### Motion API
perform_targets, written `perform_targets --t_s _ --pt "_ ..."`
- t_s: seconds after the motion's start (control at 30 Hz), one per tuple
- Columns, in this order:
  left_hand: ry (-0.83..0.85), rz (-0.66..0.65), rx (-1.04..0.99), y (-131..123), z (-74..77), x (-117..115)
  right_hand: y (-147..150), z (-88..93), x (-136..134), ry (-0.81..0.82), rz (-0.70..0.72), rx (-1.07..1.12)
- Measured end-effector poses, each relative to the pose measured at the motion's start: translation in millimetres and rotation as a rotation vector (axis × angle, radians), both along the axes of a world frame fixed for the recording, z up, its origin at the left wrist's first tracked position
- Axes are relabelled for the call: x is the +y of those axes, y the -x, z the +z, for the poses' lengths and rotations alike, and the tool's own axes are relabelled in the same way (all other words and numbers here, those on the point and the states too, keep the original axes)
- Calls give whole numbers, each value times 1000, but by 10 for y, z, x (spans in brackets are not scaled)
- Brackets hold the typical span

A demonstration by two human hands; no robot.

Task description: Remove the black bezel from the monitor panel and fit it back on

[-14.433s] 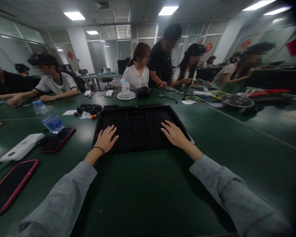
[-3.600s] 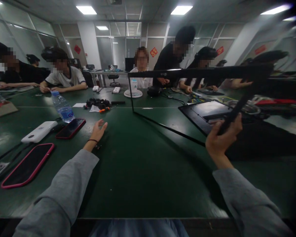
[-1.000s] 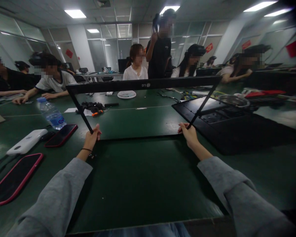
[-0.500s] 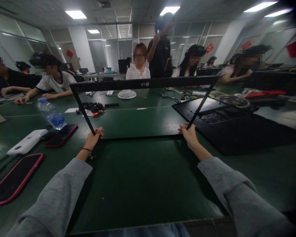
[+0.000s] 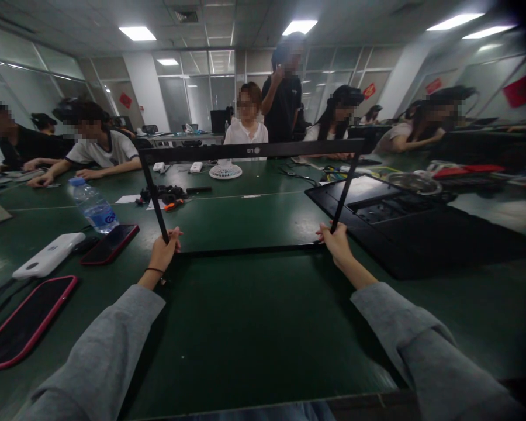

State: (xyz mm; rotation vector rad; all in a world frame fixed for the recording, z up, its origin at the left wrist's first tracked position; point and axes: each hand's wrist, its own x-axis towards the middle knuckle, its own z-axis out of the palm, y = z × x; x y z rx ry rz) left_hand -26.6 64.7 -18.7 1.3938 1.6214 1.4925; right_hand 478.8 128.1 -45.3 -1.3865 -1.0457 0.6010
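Note:
A thin black screen bezel (image 5: 249,151), an open rectangle with an upside-down LG logo on its far bar, is held up over the green table (image 5: 254,327). My left hand (image 5: 164,251) is closed around its near left corner, thumb along the side strip. Closed on the near right corner is my right hand (image 5: 336,242). The far bar stands higher than the near bar, so the bezel is tilted. A large black panel (image 5: 412,228) with a recessed section lies flat to the right of my right hand.
On the left are a water bottle (image 5: 94,207), a white power bank (image 5: 49,255) and two red-edged phones, one near (image 5: 30,318) and one farther (image 5: 110,244). Beyond the bezel are a small white fan (image 5: 225,169) and dark tools (image 5: 170,194). Several people sit around the table; one stands.
The bezel's far bar looks shorter, and its side strips stand closer together at the top. Both hands keep their grip at the near corners. The view has shifted slightly.

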Motion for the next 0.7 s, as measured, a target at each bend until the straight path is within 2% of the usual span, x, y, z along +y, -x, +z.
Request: perform_targets --t_s 0.23,0.33,0.43,0.57,0.7 --pt "30 13 -6 -8 -73 37 -78 -50 42 32 -37 -120" --pt "133 17 10 29 -106 86 -91 -60 60 68 14 -79" --pt "182 42 -82 28 -87 109 -82 -36 64 94 62 -42" --pt "194 107 -145 -31 -61 112 -65 14 58 115 44 -15" --pt "146 120 -133 -27 -128 141 -89 39 71 157 45 -45"
